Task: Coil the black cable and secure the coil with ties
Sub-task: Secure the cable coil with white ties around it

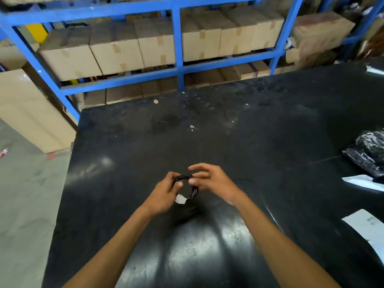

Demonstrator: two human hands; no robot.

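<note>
A small coil of black cable [193,192] hangs just above the black table [259,146], between my two hands. My left hand [164,194] grips the coil's left side, thumb over the loops. My right hand [212,179] pinches the top right of the coil with thumb and a finger, while its other fingers are spread. A small white piece [180,199] shows at the coil's lower left, under my left thumb; I cannot tell whether it is a tie or a tag.
A bag of black cables [367,152] lies at the table's right edge, with white paper sheets [365,227] nearer me. Blue shelving [176,48] with cardboard boxes stands behind the table. A large carton [27,109] sits on the floor at left.
</note>
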